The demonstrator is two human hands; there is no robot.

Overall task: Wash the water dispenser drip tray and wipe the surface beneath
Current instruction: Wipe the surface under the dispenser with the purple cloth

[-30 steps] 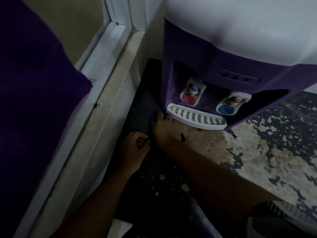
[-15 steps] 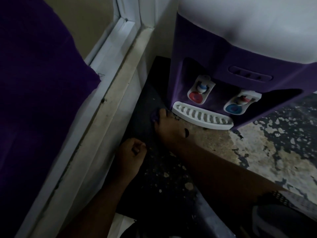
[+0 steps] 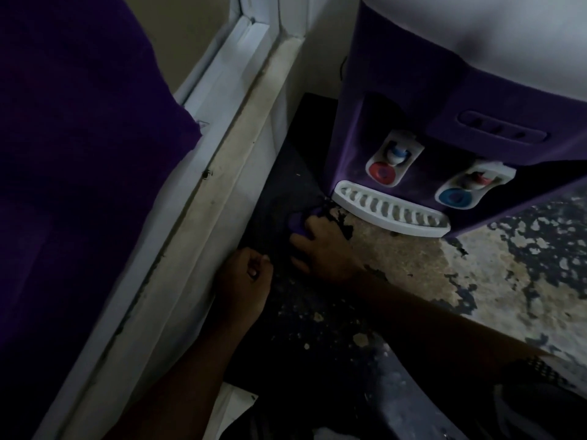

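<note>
A purple and white water dispenser (image 3: 397,100) stands on a worn, peeling table top (image 3: 413,262). Its white slotted drip tray (image 3: 390,209) sits in place under the red tap (image 3: 382,173) and the blue tap (image 3: 454,196). My right hand (image 3: 324,246) presses a purple cloth (image 3: 300,220) onto the table just left of the tray's left end. The cloth is mostly hidden under the fingers. My left hand (image 3: 246,277) rests on the dark surface beside it, fingers curled into a loose fist with nothing in it.
A white window frame and dusty sill (image 3: 222,173) run along the left, with a dark purple curtain (image 3: 79,154) over them. The wall corner (image 3: 320,52) is close behind the dispenser. Dark patterned fabric (image 3: 540,392) shows at the bottom right.
My right hand with the cloth has slid back a little from the dispenser's left corner toward me. My left hand has stayed curled in about the same place.
</note>
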